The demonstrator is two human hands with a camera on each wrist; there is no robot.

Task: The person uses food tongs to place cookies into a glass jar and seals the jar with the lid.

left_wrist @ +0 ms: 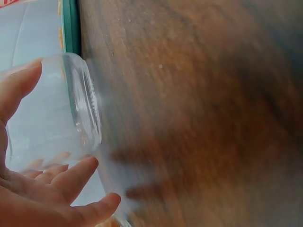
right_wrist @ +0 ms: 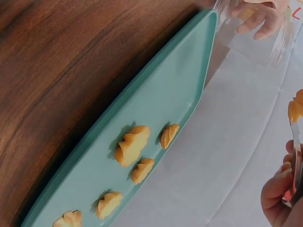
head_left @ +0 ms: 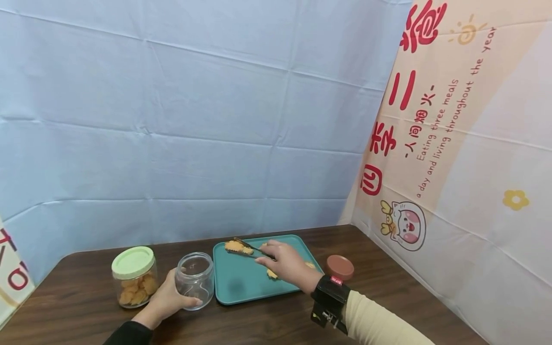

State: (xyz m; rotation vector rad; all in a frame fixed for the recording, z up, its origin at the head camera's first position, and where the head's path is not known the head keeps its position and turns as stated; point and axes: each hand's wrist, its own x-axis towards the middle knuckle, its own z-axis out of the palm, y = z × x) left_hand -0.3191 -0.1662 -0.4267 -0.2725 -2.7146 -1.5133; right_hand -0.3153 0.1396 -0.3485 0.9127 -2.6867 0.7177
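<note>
My left hand [head_left: 166,298] holds a lidless clear glass jar [head_left: 196,286] by its side, thumb across the front and the other fingers around the left. In the left wrist view the jar [left_wrist: 47,113] shows between thumb and fingers. Over a teal tray [head_left: 241,293], my right hand [head_left: 290,261] grips a pair of tongs [head_left: 254,249]. A golden cookie [right_wrist: 296,108] sits between the tongs' tips, raised above the tray in the right wrist view. Several ridged cookies [right_wrist: 132,145] lie spread on the tray, partly hidden by my right hand in the head view.
Left of my left hand stands a jar of cookies [head_left: 138,290] with a light green lid [head_left: 133,262]. A reddish-brown round lid [head_left: 339,267] lies right of the tray on the dark wooden table [head_left: 241,328]. Cloth hangings [head_left: 215,143] rise behind and beside the table.
</note>
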